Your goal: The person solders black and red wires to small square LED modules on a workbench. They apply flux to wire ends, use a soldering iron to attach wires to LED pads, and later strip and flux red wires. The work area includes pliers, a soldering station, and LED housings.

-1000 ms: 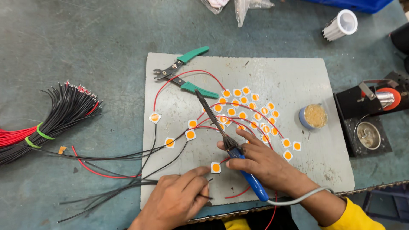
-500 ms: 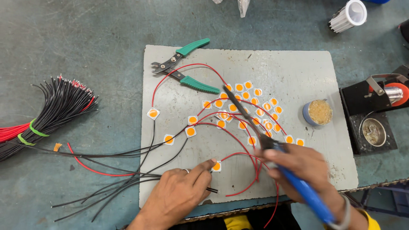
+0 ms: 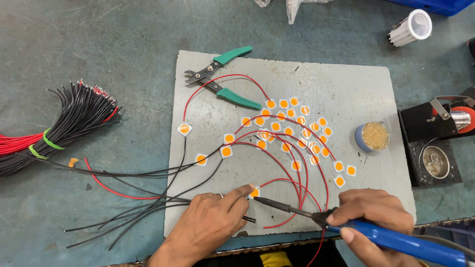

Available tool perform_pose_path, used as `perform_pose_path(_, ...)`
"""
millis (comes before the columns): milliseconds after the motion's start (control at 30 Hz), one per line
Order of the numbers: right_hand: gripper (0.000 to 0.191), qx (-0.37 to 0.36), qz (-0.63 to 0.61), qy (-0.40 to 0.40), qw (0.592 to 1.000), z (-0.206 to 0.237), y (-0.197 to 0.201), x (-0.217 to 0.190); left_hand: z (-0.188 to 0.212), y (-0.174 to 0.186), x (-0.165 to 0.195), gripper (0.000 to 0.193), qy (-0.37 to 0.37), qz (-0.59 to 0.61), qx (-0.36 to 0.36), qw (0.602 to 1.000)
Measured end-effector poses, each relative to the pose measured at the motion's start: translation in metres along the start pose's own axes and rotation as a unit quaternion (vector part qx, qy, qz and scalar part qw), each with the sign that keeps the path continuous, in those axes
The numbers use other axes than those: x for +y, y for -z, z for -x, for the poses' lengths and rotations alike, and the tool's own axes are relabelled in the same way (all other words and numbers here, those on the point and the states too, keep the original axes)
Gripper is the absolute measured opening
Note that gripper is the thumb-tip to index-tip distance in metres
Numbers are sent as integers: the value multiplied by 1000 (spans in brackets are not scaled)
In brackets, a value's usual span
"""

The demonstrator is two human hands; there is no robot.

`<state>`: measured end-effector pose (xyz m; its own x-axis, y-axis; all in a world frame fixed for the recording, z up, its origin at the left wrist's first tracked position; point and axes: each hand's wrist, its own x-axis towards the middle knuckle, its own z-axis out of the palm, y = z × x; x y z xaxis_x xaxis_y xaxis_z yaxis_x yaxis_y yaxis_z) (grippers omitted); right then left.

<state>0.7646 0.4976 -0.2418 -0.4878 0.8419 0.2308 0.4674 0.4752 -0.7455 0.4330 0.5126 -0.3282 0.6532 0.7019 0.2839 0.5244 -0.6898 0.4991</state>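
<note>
left hand (image 3: 210, 225): near edge of the grey mat (image 3: 346, 89), fingers pinched narrow on a black wire (image 3: 148, 200), index tip pressing beside the small square LED chip (image 3: 255, 192).
right hand (image 3: 371, 212): near right, fingers wrapped round the blue-handled soldering iron (image 3: 346, 225); tip points left, touching or just short of that chip, can't tell which.
chip loc: near-centre of mat, between both hands, red wire (image 3: 292, 198) looping off it.
step: I'd say soldering the black lead onto the chip pad.
next: I judge it needs the wire end held steady on the pad, tip kept on the joint w/o nudging the chip.
vs 0.5 s ago: iron has swung down from pointing far-left over the chip cluster (image 3: 292, 128) to lying low toward the near chip; left hand approx. same spot.
other: green-handled cutters (image 3: 222, 79) far left on mat, wire bundle (image 3: 59, 128) left of it, flux tin (image 3: 372, 136) right.
</note>
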Motion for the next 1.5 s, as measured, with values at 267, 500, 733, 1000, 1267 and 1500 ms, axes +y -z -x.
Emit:
perform_pose_path(267, 20, 14, -8, 16, 1000, -16, -12, -8, -1, 2, -1, 29, -3, 2, 8, 1000)
perform_pose_path(500, 20, -14, -3, 30, 999, -21, -10, -7, -1, 3, -2, 28, -4, 10, 10, 1000)
perform_pose_path(733, 17, -16, 7, 76, 997, -31, -12, -11, -2, 4, -2, 29, 0, 11, 0, 1000)
perform_pose_path(1000, 20, -8, 16, 66, 998, -32, -4, -15, -2, 3, -4, 28, 1, 22, 2, 1000)
perform_pose_path(1267, 17, -18, 20, 69, 997, -36, -11, -13, -1, 1, -6, 29, -1, 27, -1, 1000)
perform_pose_path(1500, 16, -23, -14, 73, 997, -40, -13, -16, -2, 3, -8, 24, -3, 38, -7, 999)
